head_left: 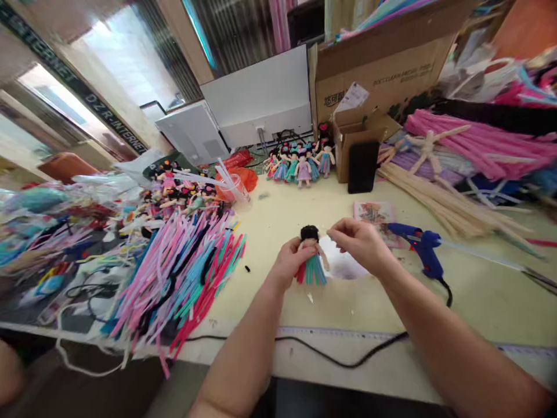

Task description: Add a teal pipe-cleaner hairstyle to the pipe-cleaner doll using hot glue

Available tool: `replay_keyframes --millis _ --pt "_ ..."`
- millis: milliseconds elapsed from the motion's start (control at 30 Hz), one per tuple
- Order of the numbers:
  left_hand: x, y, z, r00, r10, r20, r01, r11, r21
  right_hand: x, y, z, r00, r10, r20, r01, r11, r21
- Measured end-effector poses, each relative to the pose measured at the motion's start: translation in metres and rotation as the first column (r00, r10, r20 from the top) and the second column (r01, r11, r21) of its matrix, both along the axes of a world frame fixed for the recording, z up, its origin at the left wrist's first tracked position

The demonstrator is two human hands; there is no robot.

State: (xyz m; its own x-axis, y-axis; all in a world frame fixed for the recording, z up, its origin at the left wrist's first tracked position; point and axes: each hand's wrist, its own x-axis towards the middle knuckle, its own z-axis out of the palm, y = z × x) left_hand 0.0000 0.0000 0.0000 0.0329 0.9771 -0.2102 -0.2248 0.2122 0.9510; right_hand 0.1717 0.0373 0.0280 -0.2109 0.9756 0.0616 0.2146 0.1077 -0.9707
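A small pipe-cleaner doll (314, 268) with black hair, pale arms and a skirt of red, teal and blue strips stands upright above the table. My left hand (290, 260) is closed round its side, the thumb across its chest. Just right of the doll's head, my right hand (357, 239) is held in a pinch; whatever lies between its fingertips is too small to make out. Beneath that hand is a shiny pale sheet (342, 264), partly covered. A blue glue gun (421, 244) lies to the right, its nozzle towards a printed card (374, 213).
Bundles of coloured pipe cleaners (191, 261) cover the left side. Finished dolls (300, 162) stand at the back, near a black phone-like slab (363, 167) and cardboard box (383, 69). A black cable (348, 364) crosses the front edge. Beige and pink pipe cleaners (478, 142) are piled right.
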Motion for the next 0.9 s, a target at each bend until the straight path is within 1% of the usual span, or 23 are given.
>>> replay_keyframes --millis 100,200,400,533,700,900 --pt "-0.002 -0.001 -0.001 1.0 -0.011 0.008 0.011 1.0 0.007 0.002 -0.002 0.002 0.998 0.001 -0.07 -0.002 1.0 -0.016" --pt "-0.003 -0.001 -0.003 1.0 -0.02 -0.018 0.02 1.0 0.019 0.002 -0.003 0.004 0.988 0.024 -0.153 -0.031 0.999 -0.042" --pt "-0.005 0.002 -0.011 0.985 -0.016 -0.174 0.029 0.997 0.073 0.003 -0.004 0.003 0.951 0.039 -0.306 -0.064 0.995 -0.075" --pt "-0.006 0.003 -0.012 0.977 -0.022 -0.211 0.04 0.996 0.082 0.005 -0.002 -0.003 0.934 0.072 -0.351 -0.108 0.99 -0.085" --pt "-0.004 0.001 -0.009 0.987 -0.057 -0.152 0.062 0.998 0.029 0.003 -0.003 -0.006 0.933 0.078 -0.351 -0.114 0.99 -0.084" --pt "-0.002 0.0 -0.012 0.987 -0.073 -0.144 0.076 0.997 0.015 -0.002 -0.01 0.006 0.967 0.123 -0.223 -0.14 0.988 -0.062"
